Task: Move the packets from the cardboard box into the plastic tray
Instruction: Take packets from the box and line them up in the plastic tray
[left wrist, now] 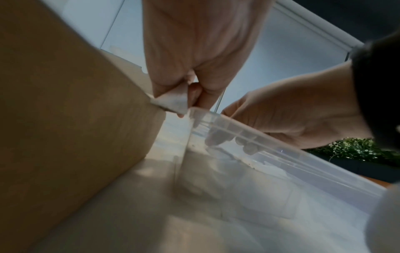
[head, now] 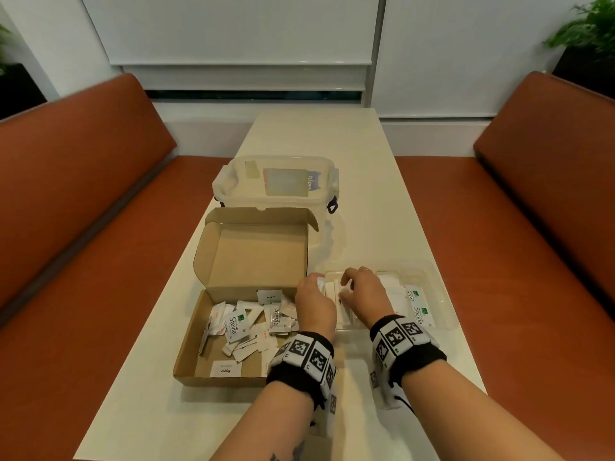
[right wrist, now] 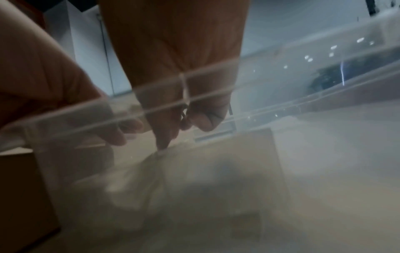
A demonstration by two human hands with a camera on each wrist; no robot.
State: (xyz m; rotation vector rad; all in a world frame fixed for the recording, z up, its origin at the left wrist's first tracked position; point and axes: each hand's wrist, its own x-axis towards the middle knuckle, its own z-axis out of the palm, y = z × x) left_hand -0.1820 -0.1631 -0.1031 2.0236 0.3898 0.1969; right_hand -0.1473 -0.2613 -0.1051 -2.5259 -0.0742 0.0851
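The open cardboard box (head: 191, 337) lies at the left of the table and holds several white packets (head: 238, 324). Beside it on the right stands the clear plastic tray (head: 442, 294), with packets (head: 417, 311) in it. My left hand (head: 314, 289) hovers between the box and the tray. It pinches a white packet (left wrist: 173, 101) just above the tray's near corner (left wrist: 194, 111). My right hand (head: 352, 287) reaches into the tray with its fingers curled down. One fingertip (right wrist: 161, 143) touches the packets there. The blur through the tray wall (right wrist: 151, 106) hides whether that hand holds one.
A clear lidded plastic container (head: 276, 181) stands right behind the box's raised lid (head: 256, 254). The narrow white table (head: 366, 194) runs away from me between two orange benches (head: 83, 227) (head: 532, 227). Potted plants (head: 592, 28) stand at the far corners.
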